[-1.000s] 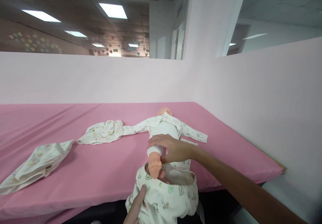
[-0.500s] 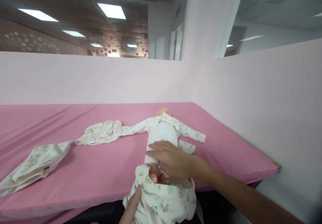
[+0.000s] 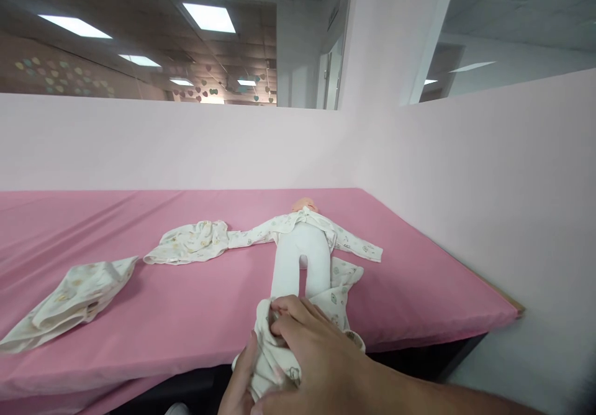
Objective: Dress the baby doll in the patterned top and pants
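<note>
A baby doll lies on its back on the pink-covered table, its head toward the wall. It has a patterned white top with spread sleeves, and white legs. At the table's front edge, a patterned white garment is bunched around the doll's feet, which are hidden. My left hand grips this garment from the left side. My right hand lies over the garment's upper opening, its bent fingers pressed on the cloth by the feet.
A patterned white cloth piece lies left of the doll, against its sleeve. Farther left is a folded patterned cloth. The pink table meets white walls at the back and right, with windows above.
My right hand has moved down from the doll's legs to the garment's opening. The garment's edge now covers the feet, and part of it stretches up beside the right-hand leg.
</note>
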Available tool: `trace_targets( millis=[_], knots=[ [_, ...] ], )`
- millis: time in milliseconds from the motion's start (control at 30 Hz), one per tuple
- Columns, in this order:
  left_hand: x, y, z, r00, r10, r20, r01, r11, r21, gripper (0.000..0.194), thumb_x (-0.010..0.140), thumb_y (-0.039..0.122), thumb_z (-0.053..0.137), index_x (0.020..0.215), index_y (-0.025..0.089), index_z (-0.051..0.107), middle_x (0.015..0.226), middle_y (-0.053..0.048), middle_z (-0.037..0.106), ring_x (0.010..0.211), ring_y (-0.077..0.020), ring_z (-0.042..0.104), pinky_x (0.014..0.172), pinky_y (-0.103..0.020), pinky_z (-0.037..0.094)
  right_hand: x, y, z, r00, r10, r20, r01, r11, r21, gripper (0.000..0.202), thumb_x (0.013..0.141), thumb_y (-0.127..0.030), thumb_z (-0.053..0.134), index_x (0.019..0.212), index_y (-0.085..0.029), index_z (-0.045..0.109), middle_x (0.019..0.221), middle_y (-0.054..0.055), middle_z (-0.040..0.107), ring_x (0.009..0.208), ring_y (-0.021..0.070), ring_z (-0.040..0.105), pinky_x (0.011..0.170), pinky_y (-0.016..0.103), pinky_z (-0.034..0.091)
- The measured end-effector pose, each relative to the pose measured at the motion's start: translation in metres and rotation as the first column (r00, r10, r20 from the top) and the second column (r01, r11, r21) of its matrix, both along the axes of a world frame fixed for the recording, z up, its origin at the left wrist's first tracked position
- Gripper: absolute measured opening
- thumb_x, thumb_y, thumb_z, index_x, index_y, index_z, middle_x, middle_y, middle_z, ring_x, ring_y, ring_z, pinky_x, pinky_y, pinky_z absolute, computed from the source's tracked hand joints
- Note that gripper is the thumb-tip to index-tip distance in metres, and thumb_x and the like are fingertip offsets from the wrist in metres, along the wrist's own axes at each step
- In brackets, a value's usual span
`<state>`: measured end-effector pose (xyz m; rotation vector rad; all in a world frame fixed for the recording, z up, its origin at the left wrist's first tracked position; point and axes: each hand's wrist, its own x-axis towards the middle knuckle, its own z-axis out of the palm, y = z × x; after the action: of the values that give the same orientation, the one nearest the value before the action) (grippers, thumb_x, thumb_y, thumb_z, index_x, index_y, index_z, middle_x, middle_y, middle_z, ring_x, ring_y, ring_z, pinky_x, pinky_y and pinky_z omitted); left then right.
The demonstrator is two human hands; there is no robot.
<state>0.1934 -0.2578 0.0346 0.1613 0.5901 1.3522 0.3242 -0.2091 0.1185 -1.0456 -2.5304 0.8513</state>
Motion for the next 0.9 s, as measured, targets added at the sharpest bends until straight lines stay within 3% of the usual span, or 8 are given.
trace_targets(
  millis=[100, 200, 300, 467, 600, 800, 900],
  knots=[
    [0.001, 0.002, 0.005, 0.996, -0.063, 0.059, 0.062, 0.998, 0.007, 0.054, 0.088, 0.044, 0.06, 0.133, 0.014, 0.058, 0.112, -0.013, 0.07, 0.122, -0.0306, 0.056, 0.109, -0.045, 0.038, -0.009, 0.002, -0.019, 0.997, 0.033, 0.064, -0.042, 0.988, 0.146, 0.048, 0.064, -0.038, 0.077, 0.102, -0.016, 0.059, 0.129, 0.011, 0.049, 0.119, 0.0298, 0.043, 0.101, 0.043, 0.037],
    [0.0, 0.002, 0.004, 0.992, -0.095, 0.085, 0.093, 0.995, 0.028, 0.057, 0.085, 0.047, 0.063, 0.13, 0.013, 0.06, 0.111, -0.014, 0.07, 0.123, -0.031, 0.054, 0.11, -0.043, 0.036, -0.015, 0.003, -0.029, 0.988, 0.058, 0.142, -0.091, 0.968, 0.233, 0.035, 0.071, -0.028, 0.064, 0.102, -0.013, 0.06, 0.125, 0.015, 0.051, 0.113, 0.0307, 0.047, 0.091, 0.042, 0.044],
    [0.0, 0.001, 0.001, 0.989, -0.118, 0.085, 0.113, 0.992, 0.064, 0.055, 0.085, 0.045, 0.063, 0.129, 0.013, 0.061, 0.111, -0.013, 0.07, 0.126, -0.0302, 0.053, 0.112, -0.041, 0.035, -0.013, 0.002, -0.027, 0.992, 0.001, 0.123, -0.026, 0.979, 0.201, 0.029, 0.069, -0.019, 0.053, 0.097, -0.015, 0.059, 0.117, 0.013, 0.053, 0.101, 0.0263, 0.053, 0.08, 0.038, 0.048],
    [0.01, 0.001, 0.003, 0.983, -0.162, 0.09, 0.155, 0.984, 0.083, 0.039, 0.09, 0.033, 0.058, 0.123, 0.014, 0.066, 0.109, -0.011, 0.072, 0.123, -0.0287, 0.055, 0.114, -0.039, 0.033, -0.002, -0.002, -0.019, 0.985, -0.141, 0.095, 0.127, 0.981, 0.145, 0.038, 0.07, -0.018, 0.047, 0.107, -0.02, 0.056, 0.112, 0.009, 0.055, 0.1, 0.0266, 0.053, 0.086, 0.043, 0.044],
    [0.018, 0.002, 0.007, 0.988, -0.131, 0.085, 0.121, 0.986, 0.111, 0.043, 0.091, 0.021, 0.056, 0.133, 0.017, 0.058, 0.118, -0.008, 0.069, 0.124, -0.0263, 0.055, 0.118, -0.04, 0.028, 0.001, 0.001, -0.021, 0.981, -0.177, 0.083, 0.167, 0.979, 0.118, 0.032, 0.076, -0.019, 0.045, 0.106, -0.022, 0.056, 0.108, 0.007, 0.061, 0.1, 0.0264, 0.053, 0.087, 0.042, 0.04],
    [0.02, 0.006, 0.004, 0.997, -0.049, -0.053, 0.051, 0.998, 0.029, 0.049, 0.088, 0.023, 0.061, 0.136, 0.016, 0.054, 0.126, -0.012, 0.064, 0.127, -0.0279, 0.051, 0.118, -0.042, 0.027, 0.002, 0.017, -0.017, 0.99, -0.142, 0.001, 0.141, 0.986, 0.088, 0.005, 0.072, -0.015, 0.047, 0.075, -0.019, 0.049, 0.084, 0.003, 0.061, 0.076, 0.0167, 0.051, 0.067, 0.029, 0.035],
    [0.019, 0.01, -0.005, 0.989, 0.0, -0.145, 0.015, 0.995, 0.098, 0.05, 0.081, 0.021, 0.069, 0.13, 0.019, 0.059, 0.127, -0.009, 0.063, 0.133, -0.0266, 0.045, 0.118, -0.038, 0.025, 0.004, 0.028, -0.015, 0.991, -0.121, -0.053, 0.122, 0.992, 0.036, 0.012, 0.07, -0.013, 0.047, 0.065, -0.019, 0.037, 0.068, -0.001, 0.053, 0.062, 0.0118, 0.043, 0.056, 0.026, 0.028]
  ],
)
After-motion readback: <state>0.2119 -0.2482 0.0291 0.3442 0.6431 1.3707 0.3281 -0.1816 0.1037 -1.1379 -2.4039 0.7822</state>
